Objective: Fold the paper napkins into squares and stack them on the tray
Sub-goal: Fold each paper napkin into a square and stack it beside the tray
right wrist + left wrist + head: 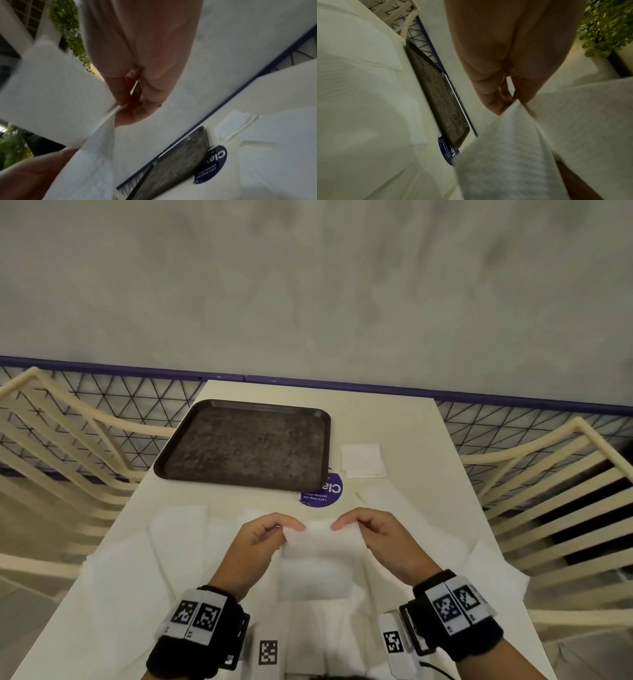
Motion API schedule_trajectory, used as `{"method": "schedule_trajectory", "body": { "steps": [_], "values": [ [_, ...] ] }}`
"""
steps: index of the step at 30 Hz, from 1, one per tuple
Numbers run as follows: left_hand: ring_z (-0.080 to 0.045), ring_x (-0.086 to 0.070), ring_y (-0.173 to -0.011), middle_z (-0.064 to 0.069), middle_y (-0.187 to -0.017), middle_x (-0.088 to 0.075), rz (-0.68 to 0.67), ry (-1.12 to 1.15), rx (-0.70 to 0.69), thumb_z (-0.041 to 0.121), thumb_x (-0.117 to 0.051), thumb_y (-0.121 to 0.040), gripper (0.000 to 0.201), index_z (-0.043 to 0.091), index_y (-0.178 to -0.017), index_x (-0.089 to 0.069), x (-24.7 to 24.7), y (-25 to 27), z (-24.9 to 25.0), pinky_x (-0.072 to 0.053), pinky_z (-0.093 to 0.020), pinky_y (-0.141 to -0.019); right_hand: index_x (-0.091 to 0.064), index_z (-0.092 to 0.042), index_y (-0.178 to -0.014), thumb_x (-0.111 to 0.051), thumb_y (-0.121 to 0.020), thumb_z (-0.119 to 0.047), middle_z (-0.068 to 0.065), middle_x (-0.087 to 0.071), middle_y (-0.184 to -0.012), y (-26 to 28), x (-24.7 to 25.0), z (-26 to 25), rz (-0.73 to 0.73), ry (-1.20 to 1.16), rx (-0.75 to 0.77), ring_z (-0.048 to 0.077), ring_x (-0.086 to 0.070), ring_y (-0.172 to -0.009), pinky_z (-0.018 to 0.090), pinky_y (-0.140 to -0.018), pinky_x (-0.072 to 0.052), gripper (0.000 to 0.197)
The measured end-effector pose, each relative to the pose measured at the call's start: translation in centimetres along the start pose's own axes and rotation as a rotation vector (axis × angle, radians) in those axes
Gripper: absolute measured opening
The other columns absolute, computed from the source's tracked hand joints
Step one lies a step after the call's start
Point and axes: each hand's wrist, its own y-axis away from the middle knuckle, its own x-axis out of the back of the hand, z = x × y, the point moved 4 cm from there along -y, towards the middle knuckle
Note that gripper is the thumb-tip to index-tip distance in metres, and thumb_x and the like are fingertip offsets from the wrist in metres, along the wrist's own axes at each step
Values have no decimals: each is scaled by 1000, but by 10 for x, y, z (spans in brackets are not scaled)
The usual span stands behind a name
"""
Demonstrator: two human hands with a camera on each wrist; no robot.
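Observation:
Both hands hold one white paper napkin [317,556] above the table, near its front. My left hand [265,537] pinches the napkin's top left corner [513,108], and my right hand [368,530] pinches the top right corner [116,106]. The napkin hangs down from the fingers, doubled over. A dark, speckled tray [246,446] lies bare beyond the hands, at the table's far left. A folded white napkin square [363,460] lies on the table right of the tray [180,169].
Several unfolded white napkins [178,525] are spread over the cream table [411,433] under and around my hands. A round blue sticker [322,494] sits at the tray's near right corner. Cream slatted chairs [548,508] flank the table; a mesh fence with a blue rail [342,385] runs behind.

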Motion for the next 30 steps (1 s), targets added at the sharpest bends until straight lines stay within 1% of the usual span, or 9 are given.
{"method": "schedule_trajectory", "body": {
  "steps": [6,11,13,15,18,21,25,28,30],
  "values": [
    [-16,-63,-84,1,-88,-69,-39,163,96,-6,-40,-92,30,9,-73,-59,-4,-4,1,-50,-24,-74,-69,-16,-89,-52,-87,12,0,-67,-94,1,3,-9,49,38,134,18,-63,-93,29,-81,-53,32],
    [-13,-60,-79,-2,-85,-63,-33,297,119,10,-43,-93,20,7,-81,-60,-5,-4,11,-46,-26,-72,-73,-28,-79,-58,-83,11,-18,-65,-90,0,0,-14,98,200,264,8,-60,-89,20,-77,-48,42],
    [-9,-60,-75,2,-80,-63,22,214,66,12,-52,-92,10,12,-88,-61,-4,-4,11,-47,-24,-73,-71,-35,-86,-60,-81,4,-19,-65,-94,0,-1,-17,118,237,293,5,-60,-90,21,-78,-49,41],
    [-7,-61,-73,5,-75,-63,47,168,17,6,-61,-85,10,13,-93,-62,-4,-5,13,-49,-20,-72,-64,-39,-104,-63,-82,-1,-12,-64,-95,-1,-2,-19,119,198,277,10,-59,-89,21,-79,-48,45],
    [-10,-65,-76,2,-78,-68,38,241,11,-2,-59,-84,19,9,-99,-60,-5,-5,16,-52,-16,-69,-44,-36,-127,-65,-83,1,3,-61,-91,-2,0,-14,87,64,174,19,-57,-84,27,-81,-48,62],
    [-3,-64,-65,8,-61,-65,-3,287,-13,-7,-53,-86,23,6,-105,-55,-7,-4,22,-50,-12,-62,-54,-21,-124,-61,-85,4,19,-64,-107,-2,2,-14,55,-3,112,38,-59,-101,43,-90,-49,47],
    [-2,-63,-62,10,-55,-62,-25,290,-14,-10,-53,-85,33,5,-115,-52,-7,-2,26,-50,-12,-62,-62,-9,-113,-58,-85,7,18,-66,-110,0,5,-18,83,-63,91,25,-63,-100,35,-90,-50,32],
    [-8,-67,-74,5,-66,-67,-36,296,11,-7,-55,-85,39,13,-118,-52,-5,-1,27,-52,-15,-68,-62,-8,-112,-57,-85,10,25,-64,-108,1,8,-18,97,-126,82,22,-61,-95,35,-89,-49,33],
    [-13,-69,-81,-2,-79,-72,-32,302,31,-6,-57,-84,43,18,-119,-51,-4,-1,27,-53,-17,-70,-64,-10,-110,-57,-85,10,17,-67,-100,1,9,-19,92,-149,81,19,-62,-92,29,-85,-51,33]
  ]
}}
